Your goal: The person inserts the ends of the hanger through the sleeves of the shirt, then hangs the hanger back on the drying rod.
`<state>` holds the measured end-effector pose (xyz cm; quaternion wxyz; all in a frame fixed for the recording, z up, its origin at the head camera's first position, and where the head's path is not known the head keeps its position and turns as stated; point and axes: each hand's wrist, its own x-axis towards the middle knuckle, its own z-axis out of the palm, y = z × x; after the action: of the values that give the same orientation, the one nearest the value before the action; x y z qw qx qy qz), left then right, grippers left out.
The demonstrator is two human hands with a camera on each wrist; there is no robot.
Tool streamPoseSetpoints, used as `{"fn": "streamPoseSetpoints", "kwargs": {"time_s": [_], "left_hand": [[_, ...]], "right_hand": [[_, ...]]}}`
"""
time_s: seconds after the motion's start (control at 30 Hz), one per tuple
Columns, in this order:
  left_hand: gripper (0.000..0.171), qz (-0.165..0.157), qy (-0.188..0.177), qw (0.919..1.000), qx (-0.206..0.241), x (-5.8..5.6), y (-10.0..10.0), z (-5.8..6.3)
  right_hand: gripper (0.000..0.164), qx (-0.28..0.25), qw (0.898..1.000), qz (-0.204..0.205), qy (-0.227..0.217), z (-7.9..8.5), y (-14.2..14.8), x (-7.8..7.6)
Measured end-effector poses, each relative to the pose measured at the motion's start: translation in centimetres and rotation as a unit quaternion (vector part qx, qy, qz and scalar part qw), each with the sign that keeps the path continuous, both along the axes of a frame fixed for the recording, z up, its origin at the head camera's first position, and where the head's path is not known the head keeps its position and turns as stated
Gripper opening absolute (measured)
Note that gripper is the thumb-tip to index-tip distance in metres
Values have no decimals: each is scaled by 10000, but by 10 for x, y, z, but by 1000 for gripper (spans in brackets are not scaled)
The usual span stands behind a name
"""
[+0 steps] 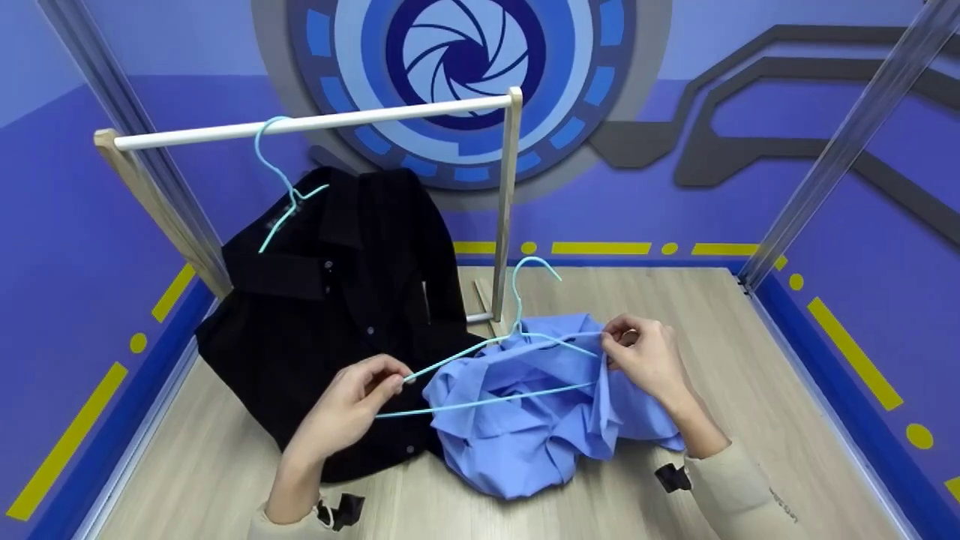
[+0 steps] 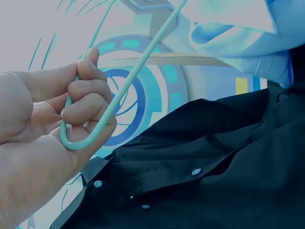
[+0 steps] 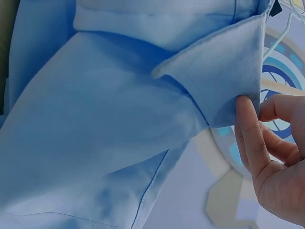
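My left hand (image 1: 346,409) grips the left end of a light teal wire hanger (image 1: 480,403); in the left wrist view its fingers (image 2: 88,90) curl round the wire near the bent corner. A blue shirt (image 1: 517,457) hangs bunched from the hanger's right side, its lower folds over the table. With thumb and fingers my right hand (image 1: 651,356) pinches the shirt's edge near the hanger's right end. Seen from the right wrist, that hand holds the collar (image 3: 219,71) by its edge. The hanger's right tip is hidden in the cloth.
A black shirt (image 1: 375,300) on another teal hanger (image 1: 279,169) hangs from the white rod (image 1: 322,120) of a wooden rack (image 1: 507,210), at left and behind the hands. Its lower part spreads over the wood-look table (image 1: 712,322). Blue-purple panels (image 1: 847,247) wall the table in.
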<state>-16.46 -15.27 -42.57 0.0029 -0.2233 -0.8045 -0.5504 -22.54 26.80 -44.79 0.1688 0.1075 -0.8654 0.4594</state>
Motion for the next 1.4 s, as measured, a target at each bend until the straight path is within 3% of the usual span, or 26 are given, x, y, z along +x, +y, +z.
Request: {"fn": "streamPoseSetpoints", "kwargs": {"time_s": [0.8, 1.4], "left_hand": [[9, 69, 18, 9999, 113, -1, 20, -14], [9, 15, 238, 9997, 83, -4, 42, -16]], "right_hand": [[12, -34, 9997, 198, 133, 4, -8, 5], [13, 247, 9986, 245, 398, 10, -15, 7]]}}
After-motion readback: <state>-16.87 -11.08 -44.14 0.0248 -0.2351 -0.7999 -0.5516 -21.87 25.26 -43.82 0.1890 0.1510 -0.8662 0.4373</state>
